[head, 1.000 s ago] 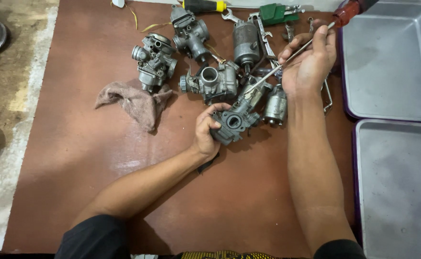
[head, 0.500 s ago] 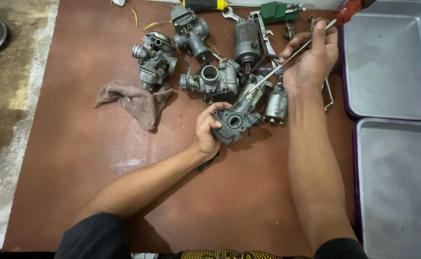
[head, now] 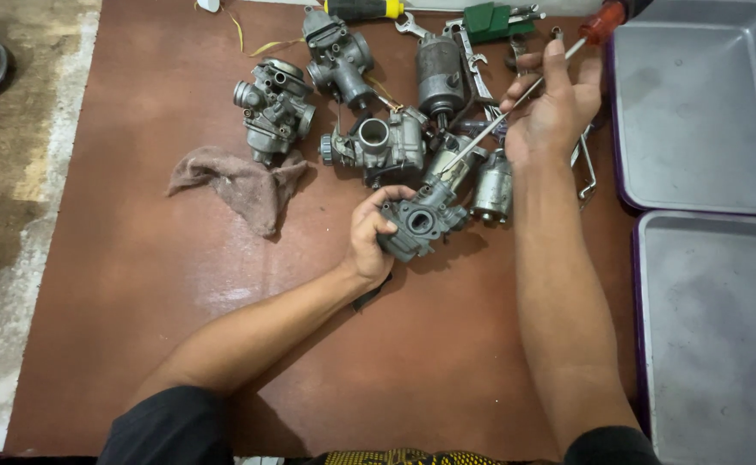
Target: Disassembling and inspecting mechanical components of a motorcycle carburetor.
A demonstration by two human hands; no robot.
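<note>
Head view: left hand [head: 369, 241] sits at frame centre, fingers curled tight around a grey carburetor body [head: 419, 224], bore facing up, held just off or on the brown mat [head: 180, 284] — can't tell which. Right hand [head: 554, 108] at upper right, fingers closed on the shaft of a red-handled screwdriver [head: 515, 99]; thumb up along the shaft, red handle poking out past the fingers toward the top edge. Tip runs down-left to the top of the held carburetor. Versus a second ago: right hand has crept slightly up and right along the shaft, left-hand grip and carburetor position unchanged. Reads as regripping or turning the driver on a screw, part kept steady; contact point itself is too small to confirm. Around it: three more carburetors [head: 274, 108] in the upper middle, a cylindrical metal part [head: 440, 77] above, a rag [head: 240, 181] to the left, green tool [head: 490, 19] and wrench [head: 412, 27] along the top edge, two steel trays [head: 705, 112] stacked down the right side.
</note>
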